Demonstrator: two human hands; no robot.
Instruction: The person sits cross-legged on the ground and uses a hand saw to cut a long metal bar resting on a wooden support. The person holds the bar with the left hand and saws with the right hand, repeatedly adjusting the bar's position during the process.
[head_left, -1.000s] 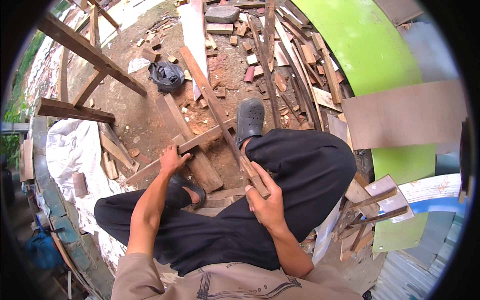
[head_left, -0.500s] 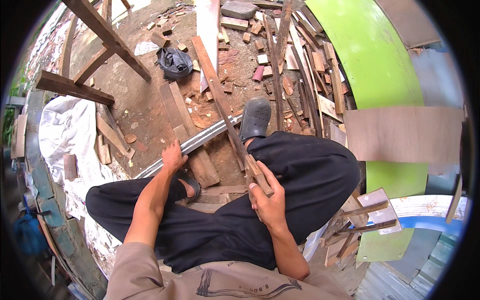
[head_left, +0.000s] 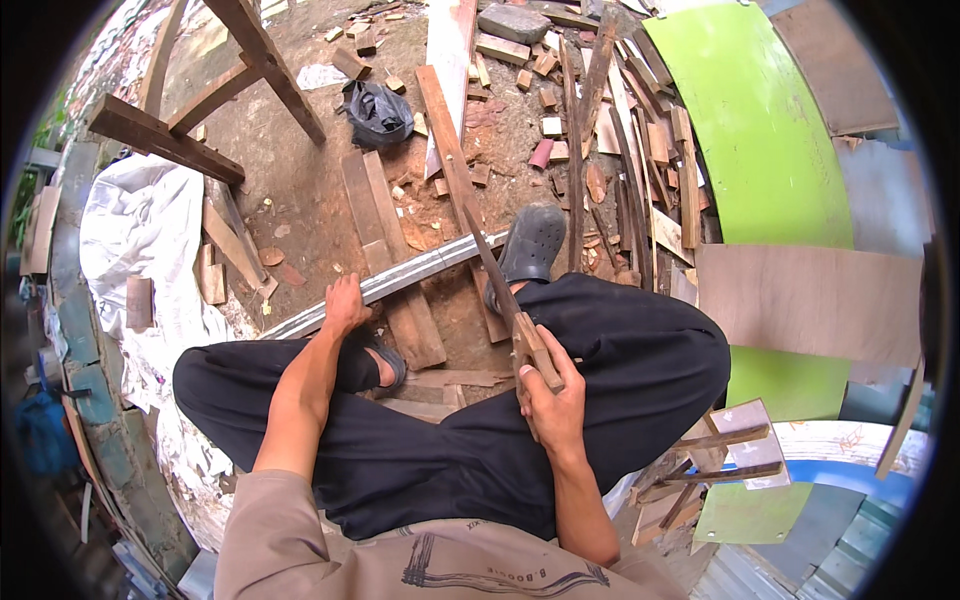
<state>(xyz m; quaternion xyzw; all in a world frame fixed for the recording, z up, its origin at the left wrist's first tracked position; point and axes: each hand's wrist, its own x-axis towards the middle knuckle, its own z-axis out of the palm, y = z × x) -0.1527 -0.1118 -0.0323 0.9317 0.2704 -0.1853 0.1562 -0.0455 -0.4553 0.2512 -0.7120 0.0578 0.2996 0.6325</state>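
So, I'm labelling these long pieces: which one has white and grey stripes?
The strip in the left hand, crossed by the saw blade; its striped face sets it apart from the brown boards beneath.

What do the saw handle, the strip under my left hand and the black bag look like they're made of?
Saw handle: apparently bare wood, from its brown colour and squared edges.
Strip: perhaps wood with worn paint, its face streaked white and grey lengthwise; metal isn't ruled out.
Black bag: likely thin, slightly glossy plastic, judging by its crumpled folds and highlights.
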